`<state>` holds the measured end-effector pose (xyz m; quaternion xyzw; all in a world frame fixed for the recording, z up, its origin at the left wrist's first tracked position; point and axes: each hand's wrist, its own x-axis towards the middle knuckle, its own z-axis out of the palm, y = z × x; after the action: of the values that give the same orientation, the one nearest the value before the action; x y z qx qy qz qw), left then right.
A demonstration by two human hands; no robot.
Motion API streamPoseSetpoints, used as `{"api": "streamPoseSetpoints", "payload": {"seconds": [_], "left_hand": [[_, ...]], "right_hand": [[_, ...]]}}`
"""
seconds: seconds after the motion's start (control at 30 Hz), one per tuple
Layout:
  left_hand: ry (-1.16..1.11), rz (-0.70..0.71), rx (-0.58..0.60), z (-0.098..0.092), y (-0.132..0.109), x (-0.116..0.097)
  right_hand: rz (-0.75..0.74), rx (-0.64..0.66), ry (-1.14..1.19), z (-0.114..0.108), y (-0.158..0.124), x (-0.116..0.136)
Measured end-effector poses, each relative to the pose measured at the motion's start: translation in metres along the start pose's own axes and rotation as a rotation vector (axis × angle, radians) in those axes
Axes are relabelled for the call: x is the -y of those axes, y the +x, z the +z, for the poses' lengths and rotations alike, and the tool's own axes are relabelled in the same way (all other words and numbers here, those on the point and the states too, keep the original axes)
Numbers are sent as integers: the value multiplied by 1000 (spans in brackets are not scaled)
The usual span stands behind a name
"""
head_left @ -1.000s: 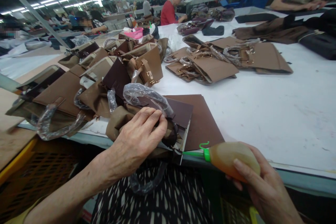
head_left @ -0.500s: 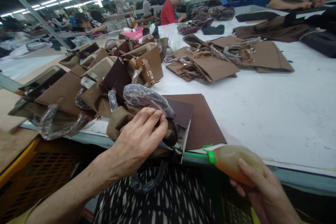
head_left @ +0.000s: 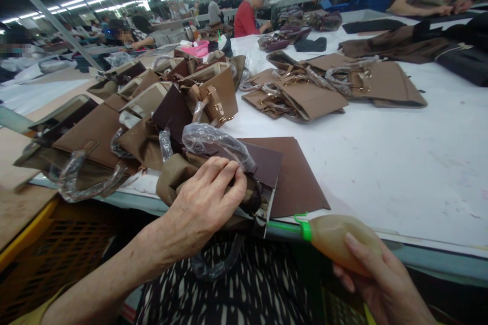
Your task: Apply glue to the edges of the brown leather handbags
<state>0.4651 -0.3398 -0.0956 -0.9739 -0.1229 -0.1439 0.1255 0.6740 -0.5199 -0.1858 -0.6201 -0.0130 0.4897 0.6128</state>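
My left hand (head_left: 213, 193) is closed on the upper part of a dark brown handbag (head_left: 265, 165) at the table's front edge. One of the bag's handles (head_left: 219, 142) is wrapped in clear plastic and arches above my fingers; another hangs below the edge. My right hand (head_left: 373, 264) grips a squeeze bottle (head_left: 341, 238) of amber liquid with a green cap. Its long green nozzle (head_left: 284, 226) points left, its tip at the bag's open side edge, where the exact contact is hidden. Under the bag lies a flat brown panel (head_left: 301, 183).
Several brown handbags (head_left: 91, 132) are heaped on the left of the white table (head_left: 400, 162). More flattened tan bags (head_left: 305, 91) lie farther back. A yellow crate (head_left: 57, 244) stands below at left. A person in red (head_left: 246, 18) sits beyond; another person's arms (head_left: 430, 5) are at upper right.
Almost nothing has moved. The bottle and its nozzle sit slightly lower along the bag's edge, and the whole view has shifted a little. Both hands keep their hold.
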Motion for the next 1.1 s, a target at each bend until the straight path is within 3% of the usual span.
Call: {"api": "streamPoseSetpoints", "payload": {"seconds": [0.23, 0.5, 0.73, 0.93, 1.1], "left_hand": [[38, 13, 6, 0, 2, -3], [23, -1, -4, 0, 2, -1], [9, -3, -12, -3, 3, 2], [34, 10, -9, -6, 8, 6], [78, -5, 67, -12, 15, 8]], "right_hand": [[-38, -10, -116, 3, -8, -2], [-72, -52, -291, -16, -1, -7], [-383, -101, -479, 0, 12, 3], [-531, -95, -575, 6, 34, 4], [-936, -201, -747, 7, 44, -1]]}}
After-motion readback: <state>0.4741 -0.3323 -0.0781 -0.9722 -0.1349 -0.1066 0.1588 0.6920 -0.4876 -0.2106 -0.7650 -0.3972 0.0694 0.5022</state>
